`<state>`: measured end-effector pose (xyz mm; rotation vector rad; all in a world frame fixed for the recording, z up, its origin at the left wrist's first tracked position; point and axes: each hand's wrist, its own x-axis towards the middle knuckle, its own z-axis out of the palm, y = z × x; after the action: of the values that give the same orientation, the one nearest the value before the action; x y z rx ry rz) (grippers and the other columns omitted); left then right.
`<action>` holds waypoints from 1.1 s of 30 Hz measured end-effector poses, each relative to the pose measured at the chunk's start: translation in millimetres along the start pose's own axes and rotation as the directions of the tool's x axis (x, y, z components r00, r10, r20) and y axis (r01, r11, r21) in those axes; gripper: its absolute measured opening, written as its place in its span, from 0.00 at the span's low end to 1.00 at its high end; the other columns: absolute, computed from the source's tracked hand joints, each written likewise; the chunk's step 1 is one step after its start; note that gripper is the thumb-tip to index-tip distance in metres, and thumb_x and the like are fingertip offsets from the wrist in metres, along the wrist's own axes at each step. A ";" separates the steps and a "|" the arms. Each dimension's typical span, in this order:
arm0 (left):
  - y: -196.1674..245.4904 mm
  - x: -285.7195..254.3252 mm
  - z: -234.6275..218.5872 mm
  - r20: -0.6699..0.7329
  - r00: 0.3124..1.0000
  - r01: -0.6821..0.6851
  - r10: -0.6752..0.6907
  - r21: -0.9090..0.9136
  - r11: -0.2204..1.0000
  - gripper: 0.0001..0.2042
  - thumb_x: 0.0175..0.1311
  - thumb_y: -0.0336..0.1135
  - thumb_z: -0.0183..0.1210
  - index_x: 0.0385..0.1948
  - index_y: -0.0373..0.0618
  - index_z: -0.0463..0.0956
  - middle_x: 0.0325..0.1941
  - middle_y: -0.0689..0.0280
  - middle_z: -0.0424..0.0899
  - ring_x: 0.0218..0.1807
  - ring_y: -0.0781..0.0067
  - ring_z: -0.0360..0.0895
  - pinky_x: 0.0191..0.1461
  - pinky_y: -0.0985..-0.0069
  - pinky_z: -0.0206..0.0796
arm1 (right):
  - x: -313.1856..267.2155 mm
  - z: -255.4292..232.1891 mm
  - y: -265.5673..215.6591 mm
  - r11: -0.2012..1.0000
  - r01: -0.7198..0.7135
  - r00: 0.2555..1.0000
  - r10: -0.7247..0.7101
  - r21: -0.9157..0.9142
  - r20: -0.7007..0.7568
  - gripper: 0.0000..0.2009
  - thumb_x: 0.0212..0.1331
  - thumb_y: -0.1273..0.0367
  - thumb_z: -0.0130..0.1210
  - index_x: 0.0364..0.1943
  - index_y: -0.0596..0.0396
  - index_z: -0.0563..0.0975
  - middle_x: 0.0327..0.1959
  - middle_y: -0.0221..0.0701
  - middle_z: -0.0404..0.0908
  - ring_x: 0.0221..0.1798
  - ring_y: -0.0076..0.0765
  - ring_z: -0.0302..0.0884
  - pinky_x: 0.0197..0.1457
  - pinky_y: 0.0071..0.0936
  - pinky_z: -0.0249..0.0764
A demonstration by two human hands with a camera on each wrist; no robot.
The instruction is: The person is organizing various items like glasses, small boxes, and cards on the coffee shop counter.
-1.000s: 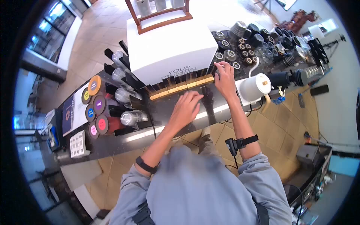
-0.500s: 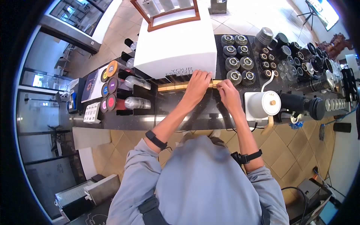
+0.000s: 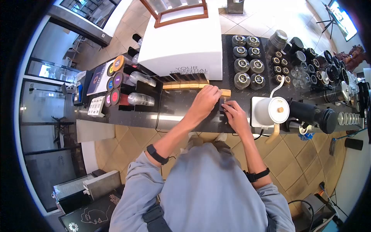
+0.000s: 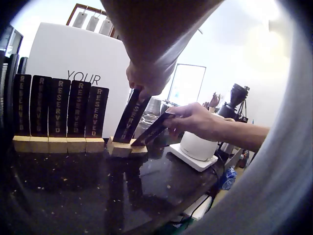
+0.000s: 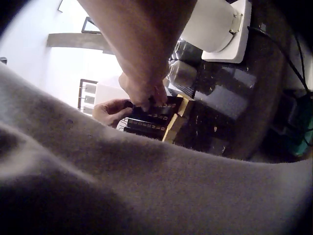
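My left hand [image 3: 206, 101] pinches the top of a black reserved sign [image 4: 129, 120] on a small wooden block base. This sign leans a little in the left wrist view. Close beside it, my right hand [image 3: 237, 117] grips the upper end of a second reserved sign [image 4: 152, 129], which tilts more steeply, its wooden base [image 4: 139, 150] against the first one's. Left of both hands, several reserved signs [image 4: 59, 105] stand upright in a row, their blocks [image 4: 57, 145] side by side on the dark counter [image 3: 181, 110].
Behind the signs is a large white box [image 3: 181, 46]. To the right stands a white kettle [image 3: 270, 110] on its base, beside a black grinder [image 3: 309, 114]. Lidded jars [image 3: 242, 79] fill a mat farther back. Cup holders [image 3: 141, 98] and coloured-lid canisters [image 3: 116, 94] are at left.
My left hand first crossed to the signs at the right end, then came nearer with one. My right hand has drawn back toward me, tilting its sign away from the row.
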<state>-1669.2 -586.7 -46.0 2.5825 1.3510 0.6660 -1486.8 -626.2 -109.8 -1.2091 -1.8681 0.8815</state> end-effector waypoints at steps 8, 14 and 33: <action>29.3 -104.2 -11.6 0.004 0.978 0.205 -0.207 -0.158 0.966 0.16 0.49 0.18 0.56 0.39 0.46 0.81 0.35 0.64 0.76 0.43 0.62 0.74 0.48 0.69 0.63 | -52.0 1.4 -44.8 0.989 -0.117 0.991 0.111 0.094 0.075 0.05 0.60 0.73 0.59 0.37 0.59 0.81 0.32 0.36 0.78 0.32 0.39 0.78 0.37 0.29 0.72; 37.8 -229.1 -33.1 -0.024 0.896 0.420 -0.444 -0.280 0.863 0.17 0.49 0.16 0.54 0.40 0.45 0.81 0.35 0.63 0.76 0.44 0.61 0.73 0.49 0.66 0.63 | -93.4 41.5 -77.3 0.930 -0.313 0.921 0.248 0.194 0.299 0.07 0.59 0.72 0.61 0.30 0.63 0.76 0.26 0.30 0.71 0.29 0.24 0.70 0.32 0.24 0.68; -2.2 -743.8 -178.6 -0.296 0.357 0.774 -0.886 -0.437 0.458 0.11 0.56 0.19 0.58 0.39 0.41 0.82 0.33 0.58 0.77 0.40 0.54 0.76 0.44 0.64 0.69 | -167.8 432.3 -327.4 0.989 0.119 0.646 -0.145 0.090 0.750 0.08 0.57 0.70 0.62 0.35 0.63 0.80 0.30 0.40 0.79 0.28 0.38 0.77 0.34 0.31 0.73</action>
<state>-2119.8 -1200.3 -121.6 1.1718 2.2878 1.1701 -1948.6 -955.4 -84.4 -0.6818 -2.5357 1.4838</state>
